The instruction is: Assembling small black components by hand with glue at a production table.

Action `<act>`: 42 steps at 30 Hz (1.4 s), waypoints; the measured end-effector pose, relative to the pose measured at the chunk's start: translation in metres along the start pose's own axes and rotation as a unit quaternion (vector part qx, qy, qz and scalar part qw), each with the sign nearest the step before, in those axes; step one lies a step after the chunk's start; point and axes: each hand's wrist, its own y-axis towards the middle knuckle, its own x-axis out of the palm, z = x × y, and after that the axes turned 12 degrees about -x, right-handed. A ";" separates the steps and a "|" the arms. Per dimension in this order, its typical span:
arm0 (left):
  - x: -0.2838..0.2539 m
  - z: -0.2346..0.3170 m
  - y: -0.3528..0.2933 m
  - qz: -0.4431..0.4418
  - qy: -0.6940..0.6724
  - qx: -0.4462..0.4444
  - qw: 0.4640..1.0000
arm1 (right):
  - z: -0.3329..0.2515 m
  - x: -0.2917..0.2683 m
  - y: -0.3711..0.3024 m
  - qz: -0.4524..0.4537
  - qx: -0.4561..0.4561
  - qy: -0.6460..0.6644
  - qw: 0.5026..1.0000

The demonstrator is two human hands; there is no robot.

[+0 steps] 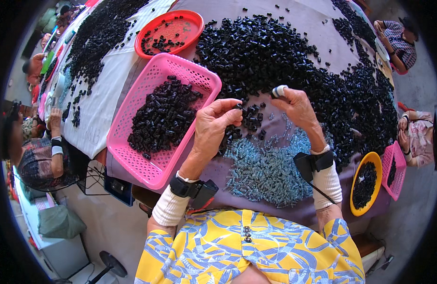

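Note:
My left hand [214, 124] pinches a small black plastic part [238, 106] between thumb and fingertips, above a few loose black parts. My right hand [296, 108] is raised beside it; its taped fingertip [279, 90] presses a small dark piece against the thumb. Below both hands lies a heap of small blue-grey metal springs [268, 165] on the mauve table cover [303, 19]. A large mound of black parts [266, 52] spreads behind the hands. Both wrists wear black strapped devices over white cuffs.
A pink mesh basket [133, 111] of black parts sits left of my hands, a red round tray [192, 21] behind it. At right stand a yellow bowl [377, 165] and a small pink basket [401, 170]. Other people sit along the left and right table edges.

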 end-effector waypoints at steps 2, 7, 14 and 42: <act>-0.002 -0.002 0.000 0.000 -0.012 -0.026 1.000 | 0.007 0.005 -0.004 -0.014 -0.047 -0.029 0.998; -0.003 -0.005 -0.001 0.003 -0.018 -0.043 0.999 | 0.021 0.016 0.004 -0.071 -0.074 -0.150 0.983; 0.000 -0.007 -0.001 -0.005 -0.026 -0.053 0.998 | 0.026 0.029 0.008 -0.099 -0.134 -0.285 0.944; 0.014 -0.019 0.002 -0.069 -0.178 -0.103 0.976 | -0.058 0.023 -0.009 -0.017 -0.186 -0.132 0.974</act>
